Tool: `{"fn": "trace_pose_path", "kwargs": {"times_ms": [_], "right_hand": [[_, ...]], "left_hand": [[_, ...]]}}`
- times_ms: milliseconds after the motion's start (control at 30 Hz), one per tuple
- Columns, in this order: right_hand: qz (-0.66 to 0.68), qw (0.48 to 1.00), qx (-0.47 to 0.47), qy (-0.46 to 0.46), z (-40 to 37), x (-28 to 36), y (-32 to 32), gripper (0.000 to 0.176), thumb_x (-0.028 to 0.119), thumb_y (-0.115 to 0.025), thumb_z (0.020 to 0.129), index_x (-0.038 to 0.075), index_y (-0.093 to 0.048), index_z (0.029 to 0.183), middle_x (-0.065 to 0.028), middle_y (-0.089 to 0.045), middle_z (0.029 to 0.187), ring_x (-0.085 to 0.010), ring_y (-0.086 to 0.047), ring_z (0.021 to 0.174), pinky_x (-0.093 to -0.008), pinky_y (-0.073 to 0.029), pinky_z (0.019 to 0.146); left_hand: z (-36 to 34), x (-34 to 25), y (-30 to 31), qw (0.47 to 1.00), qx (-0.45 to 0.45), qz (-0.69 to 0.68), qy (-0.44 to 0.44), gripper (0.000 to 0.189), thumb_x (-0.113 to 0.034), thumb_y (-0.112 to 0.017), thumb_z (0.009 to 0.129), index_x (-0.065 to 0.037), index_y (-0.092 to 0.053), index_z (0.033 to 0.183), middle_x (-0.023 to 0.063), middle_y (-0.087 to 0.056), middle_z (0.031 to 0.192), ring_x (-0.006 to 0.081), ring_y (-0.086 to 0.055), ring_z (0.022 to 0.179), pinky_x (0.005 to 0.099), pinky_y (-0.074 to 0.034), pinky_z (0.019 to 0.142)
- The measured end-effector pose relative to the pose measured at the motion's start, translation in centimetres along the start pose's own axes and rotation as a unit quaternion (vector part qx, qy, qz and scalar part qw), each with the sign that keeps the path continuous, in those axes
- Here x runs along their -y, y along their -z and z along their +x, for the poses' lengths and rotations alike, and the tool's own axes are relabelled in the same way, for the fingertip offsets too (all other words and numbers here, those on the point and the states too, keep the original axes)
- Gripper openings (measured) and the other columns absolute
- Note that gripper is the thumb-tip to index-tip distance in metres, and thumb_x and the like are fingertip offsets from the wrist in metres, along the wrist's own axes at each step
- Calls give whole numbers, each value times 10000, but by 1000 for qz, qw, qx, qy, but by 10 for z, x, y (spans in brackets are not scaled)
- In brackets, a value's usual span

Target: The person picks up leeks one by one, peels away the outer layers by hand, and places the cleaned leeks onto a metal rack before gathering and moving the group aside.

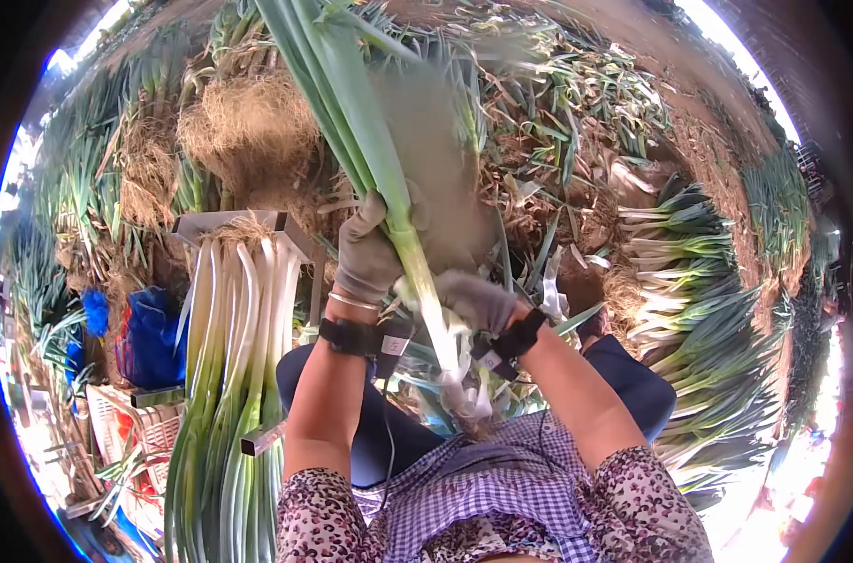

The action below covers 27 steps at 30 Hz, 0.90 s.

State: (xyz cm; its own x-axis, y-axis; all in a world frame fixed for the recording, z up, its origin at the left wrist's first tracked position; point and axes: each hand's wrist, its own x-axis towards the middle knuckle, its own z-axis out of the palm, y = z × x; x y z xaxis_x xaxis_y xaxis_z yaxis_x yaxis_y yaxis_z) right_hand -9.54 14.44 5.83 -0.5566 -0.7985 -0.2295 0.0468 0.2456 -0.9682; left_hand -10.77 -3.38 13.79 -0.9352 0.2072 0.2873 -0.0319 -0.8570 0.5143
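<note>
Leek (pixel 409 246) slanted toward the checked apron (pixel 487 479), clasped by the left hand (pixel 368 248); for the right hand (pixel 481 300), blurred, grip couldn't be told. Pale-stemmed leeks (pixel 222 347) crossed the metal rack (pixel 295 238), roots at its far edge; beyond rose brown root clumps (pixel 248 117).

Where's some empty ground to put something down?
The brown strip of ground between the stacked leeks on the right and the green leaves beyond looks mostly bare. It's crowded on the left, where a leek bundle lies across the metal rack, and past the held leek, where leaf scraps lie heaped.
</note>
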Motion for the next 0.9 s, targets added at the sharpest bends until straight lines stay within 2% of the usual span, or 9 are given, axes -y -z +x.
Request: {"fn": "trace_pose_path", "kwargs": {"times_ms": [67,100,133,300,400,467,600,700,900], "right_hand": [[-51,983,113,-134,-10,-41,-14,162,153,-629,803,12,-694,849,-108,-640,689,-168,-615,600,-304,-473,545],[-304,943,131,-44,-25,-58,-20,215,184,-606,818,32,-708,931,-158,-690,809,-279,-682,719,-363,-522,630],[-462,845,151,-222,-45,-25,-31,254,192,-553,853,36,-707,980,-175,-706,925,-347,-691,827,-400,-544,705],[-533,771,35,-348,-106,-60,-8,334,316,-530,906,68,-650,1095,-182,-681,1054,-362,-660,971,-414,-528,813],[-249,936,-247,-7,-67,-20,8,362,166,-598,919,10,-566,1244,-192,-661,1106,-278,-656,1004,-338,-508,853],[-20,989,-143,21,-40,26,-12,468,170,-622,916,-25,-464,1311,-77,-605,1181,-144,-573,1024,-277,-461,889],[-65,989,-59,-119,-66,-30,-47,509,174,-647,859,-12,-469,1298,-55,-613,1037,-83,-563,861,-254,-469,716],[-76,965,-173,-179,-92,-76,-53,323,208,-656,852,2,-584,1091,25,-558,717,-49,-497,590,-204,-404,523],[147,972,-174,-63,-25,35,-33,250,152,-643,864,9,-601,1064,1,-563,775,-100,-513,649,-250,-439,620]], "left_hand": [[-3,-5,0,1000,-20,12,17,492,-497,-650,854,-57,-553,1051,49,-509,791,245,-527,793,573,-458,938],[-3,-12,-1,998,-54,39,-4,476,-486,-639,867,-52,-558,1047,51,-526,801,239,-543,793,554,-475,919],[-3,-20,-3,994,-88,66,-26,461,-475,-628,881,-48,-563,1043,53,-543,812,233,-559,793,534,-493,901],[-1,-31,6,958,-207,174,-97,323,-317,-555,968,-1,-584,1031,76,-621,881,199,-634,806,426,-543,836],[3,-25,-7,930,-290,190,-120,346,-288,-558,970,16,-583,1133,78,-629,914,214,-646,858,393,-562,793],[2,-22,0,909,-277,277,-145,291,-214,-567,964,10,-593,1147,107,-655,1027,204,-651,864,339,-560,713],[-2,-45,6,921,-326,122,-173,217,-149,-599,922,-20,-619,1096,66,-657,937,200,-634,849,363,-546,702],[-3,-44,6,928,-288,142,-190,201,-124,-628,909,5,-622,1063,58,-648,927,163,-621,726,303,-533,632],[-4,-12,-7,930,-284,214,-95,322,-69,-705,818,43,-569,1088,82,-650,851,130,-615,673,256,-529,602]]}}
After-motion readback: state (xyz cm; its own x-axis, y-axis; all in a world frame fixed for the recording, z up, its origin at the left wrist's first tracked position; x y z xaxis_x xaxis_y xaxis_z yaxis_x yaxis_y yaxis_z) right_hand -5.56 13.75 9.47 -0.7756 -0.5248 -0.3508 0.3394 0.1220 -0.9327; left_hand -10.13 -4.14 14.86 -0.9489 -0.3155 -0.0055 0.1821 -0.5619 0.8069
